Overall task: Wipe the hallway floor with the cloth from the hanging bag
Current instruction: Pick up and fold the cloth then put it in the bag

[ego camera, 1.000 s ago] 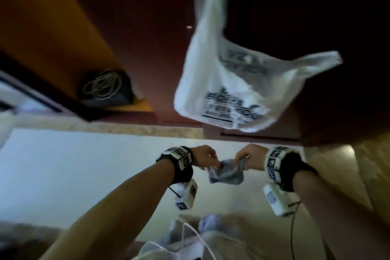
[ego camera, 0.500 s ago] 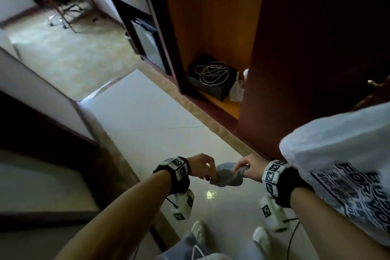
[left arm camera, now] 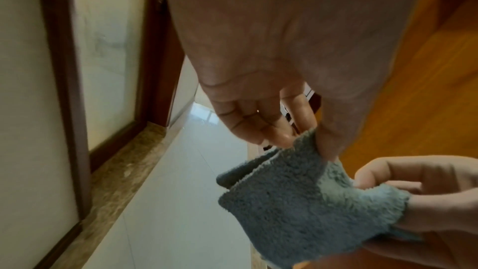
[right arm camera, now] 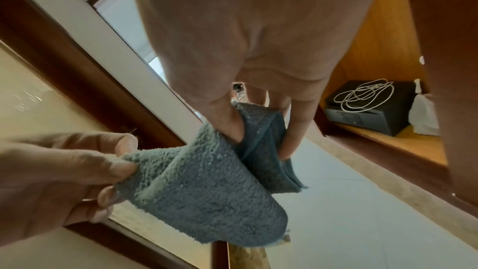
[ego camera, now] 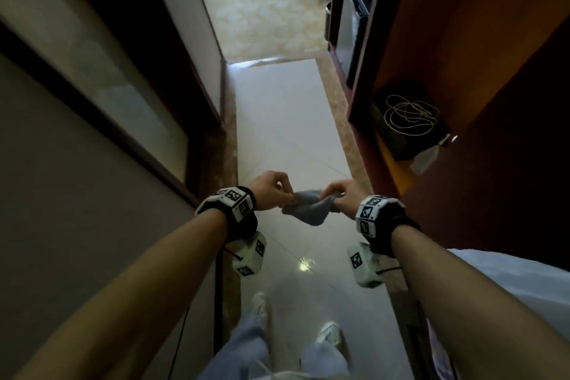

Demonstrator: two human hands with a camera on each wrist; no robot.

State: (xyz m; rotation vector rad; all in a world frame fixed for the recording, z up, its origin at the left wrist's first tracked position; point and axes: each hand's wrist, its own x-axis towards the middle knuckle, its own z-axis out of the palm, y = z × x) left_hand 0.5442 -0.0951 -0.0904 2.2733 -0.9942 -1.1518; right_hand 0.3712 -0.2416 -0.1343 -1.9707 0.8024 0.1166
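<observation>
A small grey-blue fluffy cloth hangs folded between my two hands at waist height over the pale tiled hallway floor. My left hand pinches its left corner between thumb and fingers, and the left wrist view shows that pinch on the cloth. My right hand grips the right end, thumb tucked into a fold of the cloth. A strip of the white plastic bag shows at the right edge behind my right forearm.
The hallway is narrow: a framed wall panel runs along the left, a wooden cabinet along the right. In its open bottom shelf sits a black box with a coiled white cable. My feet in white shoes stand on the tiles.
My view has swung left from the door and hanging bag to down the hallway. Both hands have kept hold of the cloth in front of me.
</observation>
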